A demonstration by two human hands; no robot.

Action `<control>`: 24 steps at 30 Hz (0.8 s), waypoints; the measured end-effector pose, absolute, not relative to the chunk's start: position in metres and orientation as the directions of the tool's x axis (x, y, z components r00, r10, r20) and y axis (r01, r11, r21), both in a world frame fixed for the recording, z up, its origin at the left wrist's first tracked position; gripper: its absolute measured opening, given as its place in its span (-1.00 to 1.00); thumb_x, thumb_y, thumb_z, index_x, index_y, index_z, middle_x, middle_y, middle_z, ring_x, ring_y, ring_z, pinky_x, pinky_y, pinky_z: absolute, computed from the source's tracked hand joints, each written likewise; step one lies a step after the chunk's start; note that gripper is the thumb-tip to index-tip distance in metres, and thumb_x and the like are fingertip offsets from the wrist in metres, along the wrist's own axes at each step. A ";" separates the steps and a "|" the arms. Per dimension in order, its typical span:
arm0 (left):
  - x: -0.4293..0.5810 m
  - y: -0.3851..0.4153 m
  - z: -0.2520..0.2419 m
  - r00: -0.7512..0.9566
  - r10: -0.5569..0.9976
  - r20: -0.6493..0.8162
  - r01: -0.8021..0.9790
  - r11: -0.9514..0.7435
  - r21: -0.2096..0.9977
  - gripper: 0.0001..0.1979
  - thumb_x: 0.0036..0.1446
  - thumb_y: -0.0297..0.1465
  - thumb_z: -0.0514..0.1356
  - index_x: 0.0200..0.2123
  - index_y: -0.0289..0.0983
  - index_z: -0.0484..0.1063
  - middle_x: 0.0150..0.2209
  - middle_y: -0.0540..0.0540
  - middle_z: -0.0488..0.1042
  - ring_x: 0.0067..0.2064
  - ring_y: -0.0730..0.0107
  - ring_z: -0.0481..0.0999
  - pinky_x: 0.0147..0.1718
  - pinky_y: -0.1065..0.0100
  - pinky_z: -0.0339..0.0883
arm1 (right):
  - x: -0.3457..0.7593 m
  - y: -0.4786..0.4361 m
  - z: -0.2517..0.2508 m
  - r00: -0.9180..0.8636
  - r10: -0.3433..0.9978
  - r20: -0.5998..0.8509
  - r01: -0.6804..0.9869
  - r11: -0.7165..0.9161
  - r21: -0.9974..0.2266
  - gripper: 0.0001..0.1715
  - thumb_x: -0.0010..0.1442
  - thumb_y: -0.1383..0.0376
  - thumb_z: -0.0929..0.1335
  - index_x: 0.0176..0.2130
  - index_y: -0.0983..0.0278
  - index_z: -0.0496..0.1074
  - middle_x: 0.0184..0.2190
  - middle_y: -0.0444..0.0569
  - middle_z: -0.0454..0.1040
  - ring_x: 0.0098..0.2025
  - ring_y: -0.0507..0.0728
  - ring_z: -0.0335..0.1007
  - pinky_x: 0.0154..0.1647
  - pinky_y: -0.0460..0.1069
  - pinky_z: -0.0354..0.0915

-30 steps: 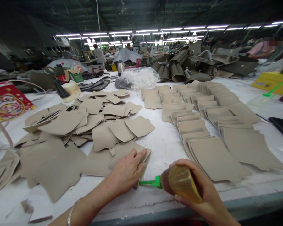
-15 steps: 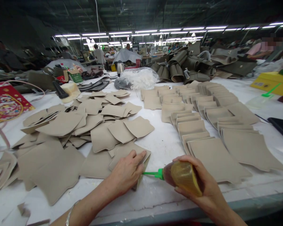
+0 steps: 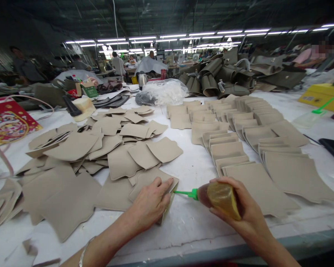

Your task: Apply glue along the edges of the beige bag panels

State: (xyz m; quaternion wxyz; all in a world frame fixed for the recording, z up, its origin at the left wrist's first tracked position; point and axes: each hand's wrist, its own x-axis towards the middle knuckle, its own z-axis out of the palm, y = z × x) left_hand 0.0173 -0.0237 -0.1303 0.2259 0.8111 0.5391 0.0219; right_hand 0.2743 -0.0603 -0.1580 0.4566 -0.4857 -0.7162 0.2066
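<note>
My left hand (image 3: pixel 150 202) is closed on a beige leather-like piece (image 3: pixel 145 182), its index finger stretched along the top near the right corner. The other fingers curl at the piece's edge, and their tips are partly hidden. My right hand (image 3: pixel 249 209) wraps round a squeeze bottle (image 3: pixel 221 198) of amber liquid, tipped sideways. Its thin green nozzle (image 3: pixel 185 193) points left, with the tip at the right edge of the piece, just beside my left fingers. Under and behind the held piece lie more loose beige pieces (image 3: pixel 117 193).
Overlapping rows of beige pieces (image 3: pixel 253 185) stand on the right of the white table (image 3: pixel 183 237); a loose heap (image 3: pixel 72 146) covers the left. Farther back are a plastic bag (image 3: pixel 167 92), a brush (image 3: pixel 71 107), dark bag parts (image 3: pixel 208 79) and a yellow box (image 3: pixel 323 97). People sit beyond.
The bottle in my right hand has shifted slightly right and up, and its nozzle tip has moved along the piece's edge toward the far corner. My left hand stays almost in place.
</note>
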 end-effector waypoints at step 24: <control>0.017 -0.022 -0.130 0.424 0.884 -0.199 0.865 -0.329 0.379 -0.53 0.26 -0.31 -0.15 0.22 0.00 0.11 -0.18 -0.03 0.32 -0.27 0.32 0.44 -0.24 0.30 0.25 | 0.276 -0.064 -0.162 -0.124 0.921 0.369 0.459 0.383 -0.802 -0.42 0.12 0.16 0.44 0.06 0.11 0.19 -0.04 -0.09 0.32 -0.03 0.09 0.32 -0.02 -0.14 0.23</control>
